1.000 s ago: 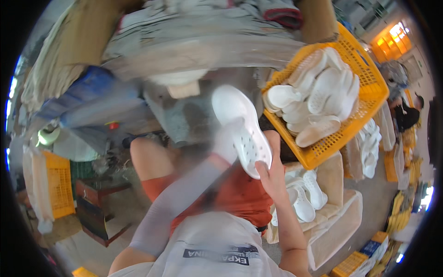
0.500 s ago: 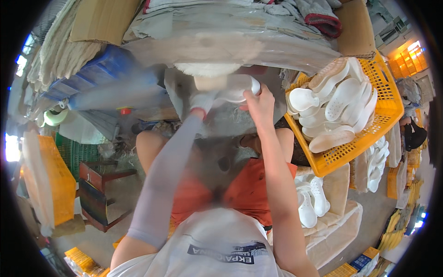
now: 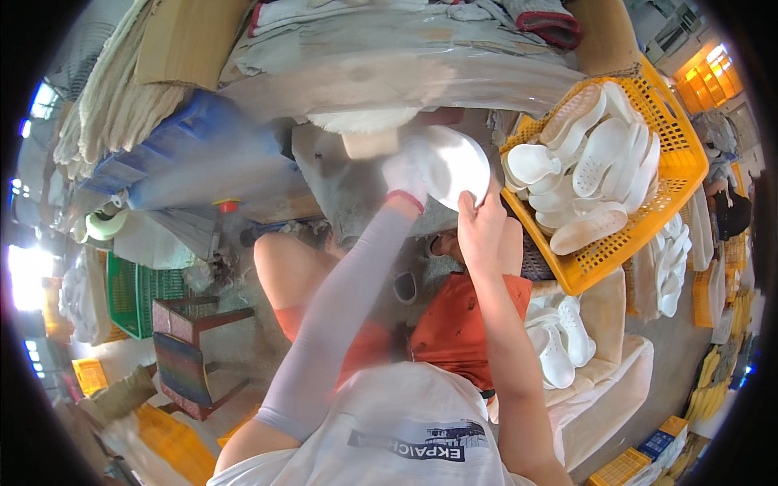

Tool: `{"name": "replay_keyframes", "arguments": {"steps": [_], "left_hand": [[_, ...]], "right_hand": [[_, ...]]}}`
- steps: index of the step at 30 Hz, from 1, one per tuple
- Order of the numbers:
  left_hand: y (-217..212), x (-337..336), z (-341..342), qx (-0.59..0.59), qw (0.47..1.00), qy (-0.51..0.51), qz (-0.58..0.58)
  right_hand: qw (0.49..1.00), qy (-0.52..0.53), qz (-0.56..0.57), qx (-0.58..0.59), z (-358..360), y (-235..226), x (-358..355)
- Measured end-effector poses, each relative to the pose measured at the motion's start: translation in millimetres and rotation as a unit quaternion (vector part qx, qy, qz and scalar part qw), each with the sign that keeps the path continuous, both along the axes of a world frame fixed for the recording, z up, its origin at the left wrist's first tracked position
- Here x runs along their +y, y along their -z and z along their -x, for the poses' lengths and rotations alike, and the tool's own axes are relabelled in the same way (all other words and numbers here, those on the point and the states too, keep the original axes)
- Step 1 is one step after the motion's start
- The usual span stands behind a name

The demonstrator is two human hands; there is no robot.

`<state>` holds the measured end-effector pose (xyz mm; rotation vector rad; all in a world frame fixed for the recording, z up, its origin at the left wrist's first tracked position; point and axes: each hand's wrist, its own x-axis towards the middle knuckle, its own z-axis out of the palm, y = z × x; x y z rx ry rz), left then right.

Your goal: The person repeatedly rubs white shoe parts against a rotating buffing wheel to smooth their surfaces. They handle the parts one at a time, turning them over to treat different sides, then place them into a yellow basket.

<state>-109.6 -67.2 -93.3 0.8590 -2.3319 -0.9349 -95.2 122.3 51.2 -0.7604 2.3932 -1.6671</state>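
Note:
A white clog is held up in front of me, its surface bright and partly blurred. My left hand, in a white glove with a red cuff, is closed on the clog's left side; its fingers are smeared and merge with the white. My bare right hand pinches the lower right edge of the clog, thumb on the near face. Just above and left of the clog is a fluffy white buffing wheel with a pale block below it.
A yellow crate heaped with white clogs stands close on my right. More clogs lie on cloth beside my thigh. On my left are a blue bin, a green crate and a small stool. Stacked gloves and cardboard lie ahead.
Both hands have moved right and slightly nearer with the clog, away from the spot under the wheel. The clog has turned, showing a broader rounded face. The view has shifted a little.

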Motion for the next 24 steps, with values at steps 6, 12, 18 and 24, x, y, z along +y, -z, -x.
{"name": "replay_keyframes", "arguments": {"steps": [6,12,18,24], "left_hand": [[18,-62,-41,-0.13,0.975,0.11,0.14],[-55,-77,-99,-0.215,0.965,0.075,-0.133],[-73,-24,-88,0.079,0.92,0.056,-0.379],[-55,-2,-80,0.062,0.963,0.155,-0.212]], "right_hand": [[0.989,-0.084,0.097,-0.068,34,38,-53],[0.988,-0.11,-0.053,-0.089,57,24,-81],[0.994,-0.088,0.013,-0.061,30,50,-101],[0.984,-0.09,-0.148,0.045,-4,21,-49]]}}
